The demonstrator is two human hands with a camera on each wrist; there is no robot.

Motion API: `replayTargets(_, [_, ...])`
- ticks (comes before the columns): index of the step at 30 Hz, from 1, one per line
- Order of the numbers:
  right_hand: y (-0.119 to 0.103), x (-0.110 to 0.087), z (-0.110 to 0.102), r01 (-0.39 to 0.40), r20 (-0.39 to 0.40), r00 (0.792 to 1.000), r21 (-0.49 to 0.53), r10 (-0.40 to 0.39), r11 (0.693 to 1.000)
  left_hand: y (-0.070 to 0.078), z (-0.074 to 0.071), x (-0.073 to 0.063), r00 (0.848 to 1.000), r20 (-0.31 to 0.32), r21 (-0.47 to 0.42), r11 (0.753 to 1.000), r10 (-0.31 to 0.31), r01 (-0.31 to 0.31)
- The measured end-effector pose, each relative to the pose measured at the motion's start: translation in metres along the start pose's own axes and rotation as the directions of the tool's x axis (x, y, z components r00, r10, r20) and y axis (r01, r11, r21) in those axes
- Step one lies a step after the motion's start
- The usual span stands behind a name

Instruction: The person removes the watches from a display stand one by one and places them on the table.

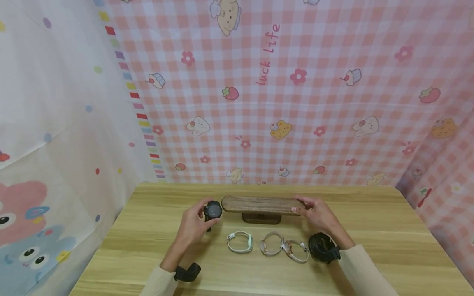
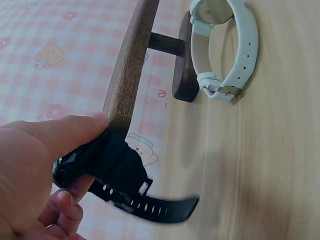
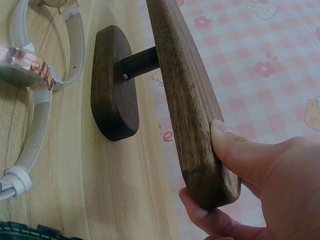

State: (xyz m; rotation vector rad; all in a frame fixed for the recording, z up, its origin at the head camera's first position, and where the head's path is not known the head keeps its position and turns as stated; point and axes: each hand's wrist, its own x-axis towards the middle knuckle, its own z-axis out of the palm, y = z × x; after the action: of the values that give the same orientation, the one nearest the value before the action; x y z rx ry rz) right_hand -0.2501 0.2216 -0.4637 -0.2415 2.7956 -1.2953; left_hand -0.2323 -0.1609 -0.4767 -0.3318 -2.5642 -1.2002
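A wooden T-shaped watch stand (image 1: 263, 204) rises from the tabletop on a small oval base (image 3: 114, 85). My left hand (image 1: 193, 222) pinches a black watch (image 1: 213, 210) at the bar's left end. In the left wrist view the black strap (image 2: 155, 207) hangs unfastened, and the watch overlaps the bar's end; whether they touch I cannot tell. My right hand (image 1: 316, 211) grips the bar's right end, thumb on one face and fingers beneath. Below the stand lie a white-strapped watch with a mint case (image 1: 249, 243) and two pale-strapped watches with rose-gold cases (image 1: 263, 247) (image 3: 30, 67).
By my right wrist is a looped dark watch-like thing (image 1: 319, 246); its dark green band (image 3: 30, 232) edges into the right wrist view. A black wrist device (image 1: 187, 272) is on my left wrist. A pink checked cloth (image 1: 277, 102) hangs behind the wooden table (image 1: 148, 230).
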Motion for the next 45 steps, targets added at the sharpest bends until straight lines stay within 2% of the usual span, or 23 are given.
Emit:
replayTargets(6, [0.0,-0.001,0.0,-0.004,0.005,1.0,0.014,0.004,1.0,0.0,0.0,-0.008,0.999,0.002,0.026,0.999,0.041,-0.041])
replayTargets(12, [0.0,0.0,0.0,-0.014,0.009,1.0,0.04,0.014,0.999,0.0,-0.003,-0.016,0.999,0.03,0.053,0.998,0.035,-0.036])
replayTargets(19, [-0.001,-0.001,0.0,-0.011,0.008,1.0,0.017,0.011,1.0,-0.003,-0.002,-0.026,0.995,0.093,0.107,0.993,0.041,-0.051])
replayTargets(26, [-0.001,-0.001,0.0,-0.008,0.007,1.0,0.008,0.008,1.0,-0.001,0.001,-0.036,0.99,0.144,0.107,0.994,0.004,-0.019])
replayTargets(45, [-0.001,-0.001,-0.001,-0.009,0.007,1.0,0.0,0.009,1.0,-0.002,0.014,-0.045,0.988,0.153,0.167,0.986,0.005,-0.03])
